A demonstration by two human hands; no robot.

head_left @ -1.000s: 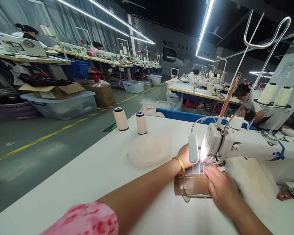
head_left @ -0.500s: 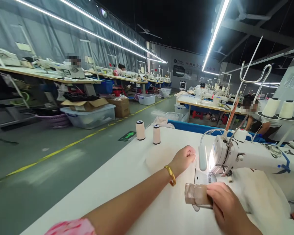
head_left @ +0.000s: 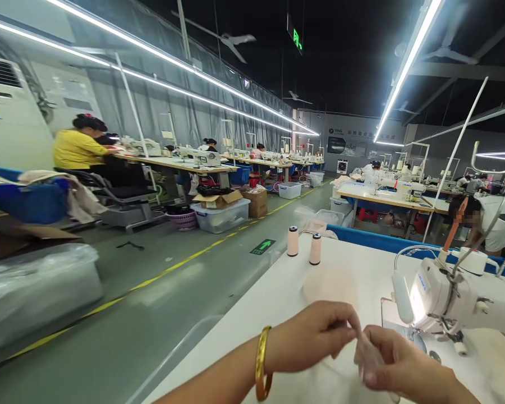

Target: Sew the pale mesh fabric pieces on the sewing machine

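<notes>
My left hand (head_left: 320, 336), with a gold bangle at the wrist, is in a pinch over the white table (head_left: 252, 336). Its fingertips meet the upper end of a thin, see-through, pale pinkish piece (head_left: 369, 358), which could be film or sheer fabric. That piece is gripped from the other side by my right hand (head_left: 398, 359), thumb on top and fingers curled. To the right stands a white sewing machine (head_left: 437, 300) with its lamp lit. A pale piece of cloth (head_left: 330, 285) lies flat beyond my left hand.
Two peach thread cones (head_left: 293, 242) stand at the table's far corner. A blue cloth bin (head_left: 370, 238) borders the far edge. Left of the table runs an aisle with a yellow line (head_left: 168, 275) and a plastic-covered bin (head_left: 42, 286). Co-workers sit at other machines.
My view has swung left. The right hand has come away from the brownish, clear-wrapped block near the needle. Both hands have come together, holding the thin piece between them.
</notes>
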